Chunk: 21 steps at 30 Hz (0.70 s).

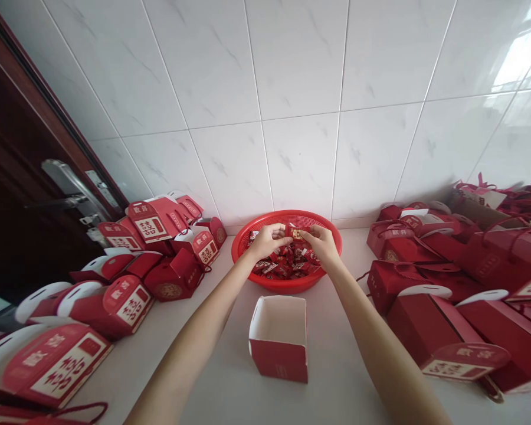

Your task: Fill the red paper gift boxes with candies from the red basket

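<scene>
A red plastic basket [287,287] full of small wrapped candies [287,262] stands against the wall. Over it, my left hand [269,241] and my right hand [321,243] hold a red-wrapped candy [297,234] between them, each pinching one side with thumb and fingers. Nearer to me, between my forearms, an open red box [279,359] with a white inside stands upright; no contents show in it.
Red gift boxes [153,227] are stacked at the left beside a dark door [22,118] with a metal handle. More red boxes [433,324] crowd the right side. A tiled wall [301,159] rises behind the table [230,378].
</scene>
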### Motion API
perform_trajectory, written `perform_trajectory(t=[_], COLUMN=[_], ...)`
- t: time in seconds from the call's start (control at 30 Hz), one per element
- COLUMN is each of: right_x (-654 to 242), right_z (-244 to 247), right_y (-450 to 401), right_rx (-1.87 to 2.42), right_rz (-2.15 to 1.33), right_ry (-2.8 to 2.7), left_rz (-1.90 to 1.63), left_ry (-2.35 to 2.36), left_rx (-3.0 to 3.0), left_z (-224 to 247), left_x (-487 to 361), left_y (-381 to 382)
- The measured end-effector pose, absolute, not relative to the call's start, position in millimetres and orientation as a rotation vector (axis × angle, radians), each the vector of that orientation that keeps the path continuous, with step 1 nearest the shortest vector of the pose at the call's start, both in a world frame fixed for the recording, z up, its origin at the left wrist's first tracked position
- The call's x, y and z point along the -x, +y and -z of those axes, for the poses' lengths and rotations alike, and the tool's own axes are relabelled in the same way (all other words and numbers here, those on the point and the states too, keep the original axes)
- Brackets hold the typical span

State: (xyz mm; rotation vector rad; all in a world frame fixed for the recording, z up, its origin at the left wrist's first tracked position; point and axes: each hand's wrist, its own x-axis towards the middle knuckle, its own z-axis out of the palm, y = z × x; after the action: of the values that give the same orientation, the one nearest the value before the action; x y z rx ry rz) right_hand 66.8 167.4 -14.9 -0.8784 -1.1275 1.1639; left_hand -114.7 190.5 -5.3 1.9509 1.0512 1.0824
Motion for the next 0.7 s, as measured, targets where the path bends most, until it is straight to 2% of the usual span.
perform_trajectory(t=[0.4,0.7], right_x=[-68,-70], right_z=[9,6], right_y=[168,169], right_rx=[0.931,0.895], right_rz=[-1.160,-1.187], right_ry=[-1.034,-0.956], left_rz=[-0.893,-0.087], left_ry=[1.120,1.180], left_rx=[-2.026,-2.157], left_z=[4,2], left_x=[114,115], left_y=[188,178])
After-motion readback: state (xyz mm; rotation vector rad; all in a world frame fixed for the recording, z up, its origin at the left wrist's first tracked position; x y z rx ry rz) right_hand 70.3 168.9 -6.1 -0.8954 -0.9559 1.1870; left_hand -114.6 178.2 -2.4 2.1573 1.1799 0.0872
